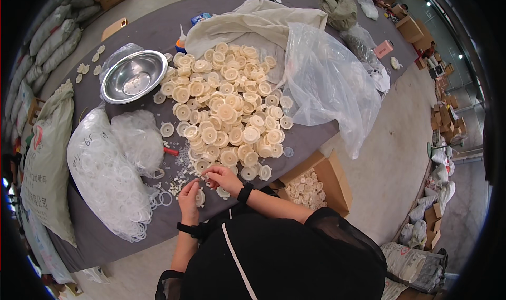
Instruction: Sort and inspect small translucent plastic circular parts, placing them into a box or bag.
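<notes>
My left hand (188, 201) is closed in a pinch near the table's front edge, its fingertips close to those of my right hand (225, 179). The right hand's thumb and fingers are also drawn together. Anything between the fingertips is too small to make out. Beside the left fingers is a cream round plastic part (200, 197). Just beyond both hands rises a large heap of cream round plastic parts (226, 110). Small white pieces (180, 186) and tiny clear rings (182, 160) lie scattered left of the hands.
A bag of clear rings (105, 168) and a metal bowl (134, 77) are on the left. A cardboard box (340, 186) with finished-looking round pieces stands at right, below the table edge. Clear plastic sheeting (332, 78), a glue bottle (181, 42) and a red tool (171, 151) surround the heap.
</notes>
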The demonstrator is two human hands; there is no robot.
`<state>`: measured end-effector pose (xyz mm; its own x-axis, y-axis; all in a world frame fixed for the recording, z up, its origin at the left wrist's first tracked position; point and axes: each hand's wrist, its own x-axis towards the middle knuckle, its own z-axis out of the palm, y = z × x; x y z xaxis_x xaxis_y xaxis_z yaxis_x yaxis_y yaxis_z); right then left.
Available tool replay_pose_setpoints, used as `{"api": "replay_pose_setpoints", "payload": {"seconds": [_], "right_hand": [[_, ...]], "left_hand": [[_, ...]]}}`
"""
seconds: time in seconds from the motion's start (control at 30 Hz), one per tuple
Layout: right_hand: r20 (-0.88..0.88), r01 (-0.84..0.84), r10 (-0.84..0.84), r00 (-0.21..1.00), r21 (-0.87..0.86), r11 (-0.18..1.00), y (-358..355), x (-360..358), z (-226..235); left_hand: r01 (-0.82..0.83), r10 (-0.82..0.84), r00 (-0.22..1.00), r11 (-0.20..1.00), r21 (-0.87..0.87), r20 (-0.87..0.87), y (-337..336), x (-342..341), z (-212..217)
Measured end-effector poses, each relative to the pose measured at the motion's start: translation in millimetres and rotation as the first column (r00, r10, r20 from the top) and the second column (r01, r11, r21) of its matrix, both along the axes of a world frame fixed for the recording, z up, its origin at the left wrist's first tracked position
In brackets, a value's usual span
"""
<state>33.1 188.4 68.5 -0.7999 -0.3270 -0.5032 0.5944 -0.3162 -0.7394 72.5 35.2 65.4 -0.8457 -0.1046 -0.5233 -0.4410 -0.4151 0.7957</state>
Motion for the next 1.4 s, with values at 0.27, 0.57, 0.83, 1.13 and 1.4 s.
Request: {"api": "replay_pose_setpoints", "payload": {"seconds": [0.27, 0.57, 0.83, 1.13, 1.4], "right_hand": [[0.005, -0.119, 0.119, 0.993, -0.075, 0.99, -2.6, 2.0, 2.6], [0.032, -0.125, 0.127, 0.991, -0.055, 0.991, -4.4, 1.4, 0.5], [0.107, -0.152, 0.161, 0.981, -0.089, 0.984, -4.7, 3.5, 8.7], [0.122, -0.11, 0.141, 0.982, -0.232, 0.966, -0.9, 7.1, -4.8], [0.08, -0.032, 0.051, 0.995, -0.223, 0.974, -0.1, 7.6, 4.0]], "left_hand": [[0.075, -0.074, 0.997, 0.997, 0.028, -0.014, -0.6, 2.2, 3.6], [0.115, -0.115, 0.993, 0.993, 0.021, -0.003, -5.3, 4.6, 1.6], [0.068, -0.069, 0.998, 0.995, 0.068, 0.011, -2.7, 5.5, -9.9], [0.094, -0.097, 0.995, 0.993, 0.074, 0.03, -1.0, 3.0, -11.1], [-0.023, 0.024, 0.999, 0.998, -0.06, 0.028, -2.8, -4.5, -15.2]]}}
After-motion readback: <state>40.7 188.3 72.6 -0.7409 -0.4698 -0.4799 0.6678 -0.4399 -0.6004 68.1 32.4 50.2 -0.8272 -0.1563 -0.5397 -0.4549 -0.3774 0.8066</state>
